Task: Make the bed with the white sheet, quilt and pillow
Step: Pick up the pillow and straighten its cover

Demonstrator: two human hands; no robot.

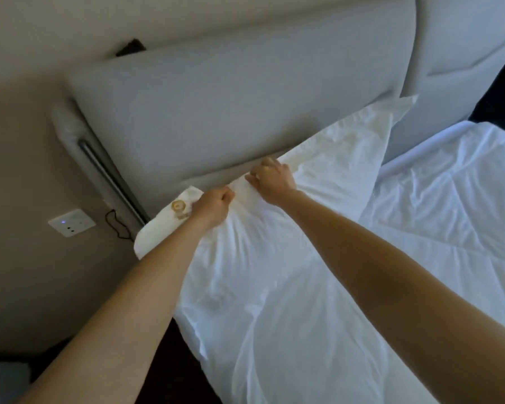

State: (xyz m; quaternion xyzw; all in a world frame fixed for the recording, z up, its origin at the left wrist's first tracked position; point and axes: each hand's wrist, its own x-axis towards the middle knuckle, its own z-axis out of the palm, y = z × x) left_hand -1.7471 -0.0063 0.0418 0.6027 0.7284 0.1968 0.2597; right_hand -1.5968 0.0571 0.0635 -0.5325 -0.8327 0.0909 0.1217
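The white sheet (274, 287) lies rumpled over the near side of the bed, its top edge bunched against the padded headboard (216, 112) where both hands hold it. Far left of the hands, a white wall switch plate (71, 223) sits on the beige wall. The left hand (213, 207) is closed in a fist, gripping a gathered fold of sheet; just beside it to the left rests a pillow corner (164, 225) bearing a gold emblem. The right hand (274, 179) curls its fingers over the sheet's edge at the headboard seam. Right of that hand, the quilted cover (449, 199) lies flat. The step looks like tucking or straightening the sheet's head end; next likely calls for pulling it taut and pressing it down behind the mattress.
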